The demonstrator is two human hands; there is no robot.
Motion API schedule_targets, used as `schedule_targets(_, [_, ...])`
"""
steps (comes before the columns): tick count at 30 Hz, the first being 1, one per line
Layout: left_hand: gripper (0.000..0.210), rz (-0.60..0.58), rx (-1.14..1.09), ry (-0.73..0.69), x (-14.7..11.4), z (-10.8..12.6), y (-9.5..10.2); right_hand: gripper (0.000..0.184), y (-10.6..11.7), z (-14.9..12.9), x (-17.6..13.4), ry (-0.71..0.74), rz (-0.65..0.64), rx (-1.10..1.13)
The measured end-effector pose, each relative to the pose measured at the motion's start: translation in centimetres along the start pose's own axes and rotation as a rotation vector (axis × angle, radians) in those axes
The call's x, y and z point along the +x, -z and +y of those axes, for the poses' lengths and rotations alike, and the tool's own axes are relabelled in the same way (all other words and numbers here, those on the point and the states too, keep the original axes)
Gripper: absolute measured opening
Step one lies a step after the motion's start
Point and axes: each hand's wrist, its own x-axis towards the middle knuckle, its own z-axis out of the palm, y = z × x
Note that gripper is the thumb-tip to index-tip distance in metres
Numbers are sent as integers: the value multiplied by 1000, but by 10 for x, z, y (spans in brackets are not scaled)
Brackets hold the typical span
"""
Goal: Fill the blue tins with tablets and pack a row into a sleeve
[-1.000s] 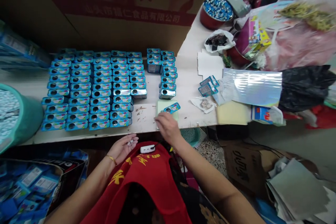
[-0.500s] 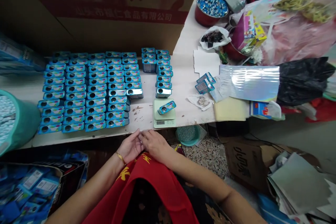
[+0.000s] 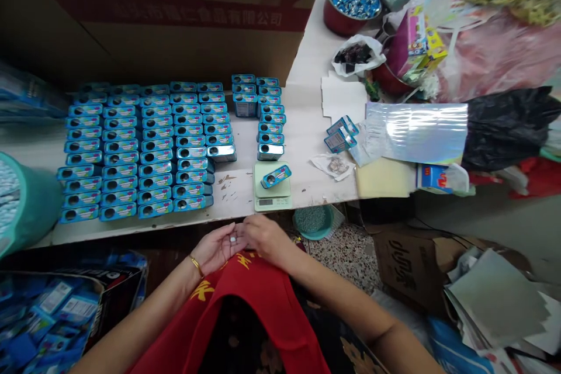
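Observation:
My left hand (image 3: 219, 245) is turned palm up and cupped below the table's front edge. A small pale candy (image 3: 232, 239) lies in its palm. My right hand (image 3: 268, 239) is beside it, knuckles up and fingers curled down at the left fingertips; what those fingers hold, if anything, is hidden. Just beyond my hands, a pale green scale (image 3: 272, 203) stands on the table with a blue tin (image 3: 276, 177) lying tilted on its plate. Rows of similar blue tins (image 3: 155, 182) stand to the left. A shorter column of tins (image 3: 270, 152) stands behind the scale.
A turquoise bucket (image 3: 41, 204) of pale candies stands at the left. A turquoise basin (image 3: 313, 223) sits below the table. A large carton (image 3: 184, 41) walls off the back. A red pot (image 3: 342, 23), bags and a silvery sheet (image 3: 416, 134) crowd the right.
The hands have parted slightly: my left palm has opened up, showing the candy, and my right hand has moved a little right. The whole view has shifted slightly.

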Motion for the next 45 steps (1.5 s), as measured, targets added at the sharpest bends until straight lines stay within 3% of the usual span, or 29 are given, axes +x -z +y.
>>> schedule_targets(3, [25,25,53,-6,0,2,0,20,25,26,6,-150,285,-40])
schedule_targets(5, [26,39,64,-23,-1,2,0,20,38,46,13,-212,376,-102])
schedule_targets(11, [24,49,48,-50,-3,2,1,20,40,77,23,-229,425,-103])
schedule_targets(15, [24,43,35,-56,-5,2,2,21,41,72,5,-265,526,2])
schedule_targets(20, [29,21,22,-103,-3,4,3,18,50,78,-24,-423,645,20])
schedule_targets(24, [36,84,56,-162,-1,6,5,18,57,93,-32,-470,646,45])
schedule_targets(29, [23,173,149,-237,-3,8,3,23,64,99,-25,-418,580,39])
schedule_targets(32, [15,222,276,-304,1,9,-10,28,65,89,-15,-337,498,10])
schedule_targets(36, [16,246,588,-497,15,21,-42,24,63,64,-1,-238,465,2])
schedule_targets(39, [15,165,883,-694,30,36,-70,21,58,52,0,-215,476,-11])
schedule_targets(41, [17,76,967,-785,42,43,-86,21,55,51,-5,-248,486,-12])
schedule_targets(45, [26,-54,927,-748,63,47,-106,21,53,60,-21,-321,499,-15])
